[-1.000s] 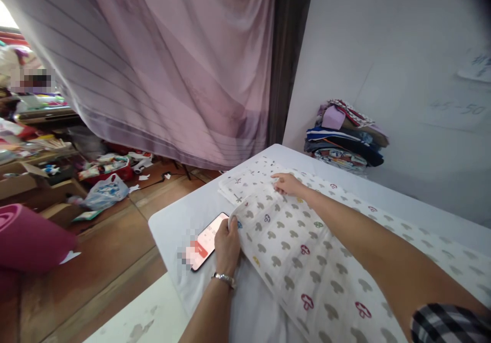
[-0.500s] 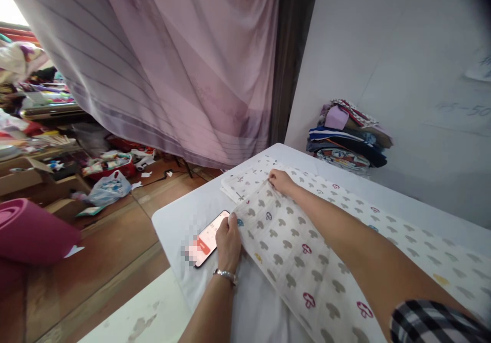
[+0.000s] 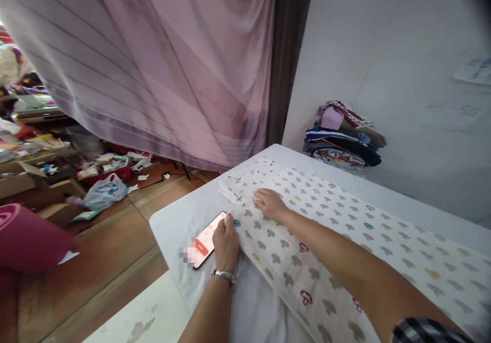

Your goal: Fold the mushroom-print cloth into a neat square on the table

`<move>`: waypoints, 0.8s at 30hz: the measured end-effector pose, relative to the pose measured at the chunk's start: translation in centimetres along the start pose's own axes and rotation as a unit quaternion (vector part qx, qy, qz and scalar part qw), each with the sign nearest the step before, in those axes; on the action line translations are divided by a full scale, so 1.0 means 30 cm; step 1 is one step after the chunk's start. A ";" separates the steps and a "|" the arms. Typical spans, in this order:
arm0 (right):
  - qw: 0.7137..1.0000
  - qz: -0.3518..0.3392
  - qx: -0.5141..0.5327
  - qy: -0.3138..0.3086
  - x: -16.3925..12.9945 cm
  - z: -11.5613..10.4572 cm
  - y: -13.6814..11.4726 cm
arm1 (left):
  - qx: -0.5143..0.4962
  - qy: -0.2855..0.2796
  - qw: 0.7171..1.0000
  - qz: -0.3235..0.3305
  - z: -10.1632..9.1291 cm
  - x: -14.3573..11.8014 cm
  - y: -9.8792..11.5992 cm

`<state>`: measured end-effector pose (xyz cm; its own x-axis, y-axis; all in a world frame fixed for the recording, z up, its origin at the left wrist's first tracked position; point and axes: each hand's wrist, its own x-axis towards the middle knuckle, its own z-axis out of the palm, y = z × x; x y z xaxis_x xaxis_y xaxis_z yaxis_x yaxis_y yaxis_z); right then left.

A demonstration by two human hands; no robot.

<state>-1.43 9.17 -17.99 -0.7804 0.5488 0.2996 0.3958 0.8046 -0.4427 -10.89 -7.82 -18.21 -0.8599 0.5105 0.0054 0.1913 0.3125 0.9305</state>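
The right hand [image 3: 270,204] had slid back along the white mushroom-printed cloth [image 3: 345,241] since a moment before, from the far corner toward the near end, and now lay flat with fingers spread, pressing the cloth down rather than pinching it. The left hand [image 3: 226,241], a silver bracelet [image 3: 224,276] at its wrist, had stayed put, fingertips curled on the cloth's near corner. That cloth, earlier lifted at its edge, lay smoothed across the white tabletop [image 3: 172,230]. Just beside the left hand lay a black smartphone with a lit screen [image 3: 205,239]. Beyond the right hand a folded white cloth with small cross marks [image 3: 245,179] peeked out, partly covered. Farther off, a stack of folded coloured fabrics [image 3: 343,136] stood against the white wall [image 3: 383,51], beside a hanging pink striped curtain [image 3: 172,67] and a cluttered wooden floor [image 3: 107,230].
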 end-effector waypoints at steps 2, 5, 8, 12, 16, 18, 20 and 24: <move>0.999 -0.018 -0.028 -0.006 -0.008 0.015 -0.027 | 0.017 0.005 1.000 0.012 -0.001 0.003 -0.002; 0.999 0.007 -0.041 -0.003 -0.030 0.010 -0.059 | 0.041 0.011 0.999 0.030 -0.006 0.006 -0.003; 0.998 0.040 -0.045 0.005 -0.109 -0.024 -0.059 | 0.053 0.012 0.998 0.019 -0.013 0.009 0.005; 0.989 0.126 -0.070 -0.023 -0.259 -0.063 0.001 | 0.068 0.013 0.998 0.005 -0.021 0.012 0.026; 0.975 0.186 -0.075 -0.098 -0.315 -0.064 0.045 | 0.101 0.022 0.995 0.011 -0.026 0.023 0.035; 0.975 0.177 -0.072 -0.112 -0.306 -0.063 0.042 | 0.121 0.034 0.992 0.016 -0.028 0.030 0.034; 0.977 0.166 -0.057 -0.118 -0.304 -0.078 0.033 | 0.140 0.042 0.989 0.021 -0.031 0.036 0.034; 0.981 0.168 -0.034 -0.091 -0.405 -0.163 0.045 | 0.175 0.050 0.983 0.036 -0.032 0.042 0.047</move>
<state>10.96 4.70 -18.11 -0.6724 0.7401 -0.0126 0.6712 0.6025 -0.4320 -12.14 -7.51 -16.54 -0.8768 0.4659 0.1189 0.3895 0.5433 0.7437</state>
